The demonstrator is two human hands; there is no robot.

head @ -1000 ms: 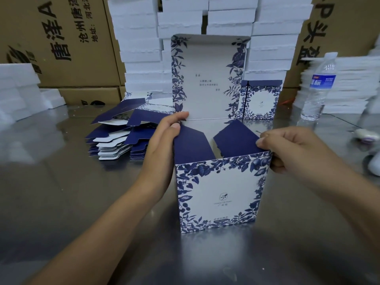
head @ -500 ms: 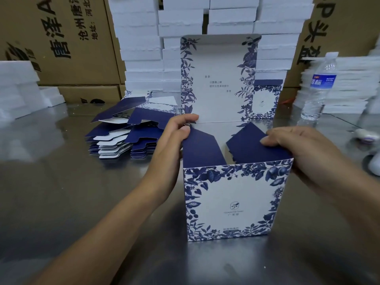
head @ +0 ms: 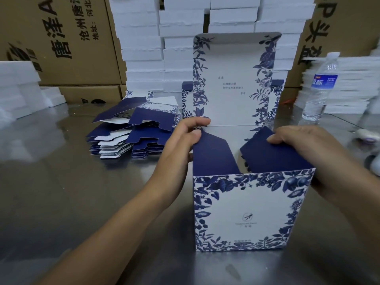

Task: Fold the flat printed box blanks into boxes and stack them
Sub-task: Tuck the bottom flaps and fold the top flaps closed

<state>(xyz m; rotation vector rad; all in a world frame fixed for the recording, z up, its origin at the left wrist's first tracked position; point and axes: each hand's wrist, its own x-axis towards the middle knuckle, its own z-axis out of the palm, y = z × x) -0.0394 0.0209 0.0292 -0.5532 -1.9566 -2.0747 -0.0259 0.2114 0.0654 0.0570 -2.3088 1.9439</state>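
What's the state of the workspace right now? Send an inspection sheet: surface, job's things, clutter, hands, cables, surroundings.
Surface: shiny grey metal table, reflective.
Job's things: blue-and-white floral cardboard box upright, lid flap standing open, navy left flap and navy right flap tilted inward; pile of flat navy-and-white box blanks behind-left; folded boxes behind the lid flap, mostly hidden.
Clutter: clear plastic water bottle with blue label upright, far right; blurred white object at right edge.
Hands: left hand pinches navy left flap; right hand grips the box's right side, fingers on navy right flap.
Cables: nothing seen.
Surroundings: stacked white foam slabs; brown corrugated cartons.
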